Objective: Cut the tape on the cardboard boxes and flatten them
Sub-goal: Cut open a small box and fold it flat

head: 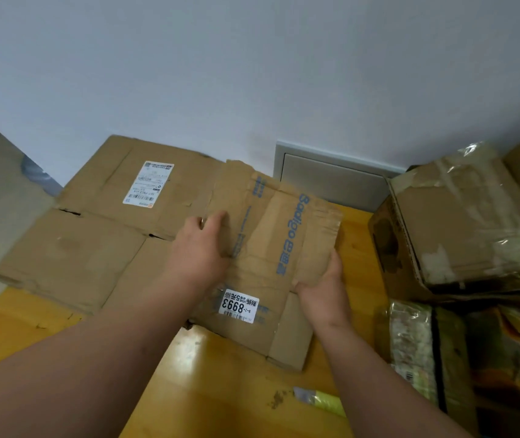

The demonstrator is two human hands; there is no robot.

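Cardboard everywhere on my feed. At nine o'clock a large flattened box (100,222) lies on the wooden floor (24,314), its shipping label (148,182) facing up. Dead centre, a smaller flattened box (271,248) with blue print overlaps its right edge. My left hand (200,248) lies flat on it, fingers extended, pressing. My right hand (323,287) grips its right edge at four o'clock, thumb on top. At six o'clock, a yellow-handled cutter (318,399) rests on the floor. At three o'clock sit uncut taped boxes (461,222).
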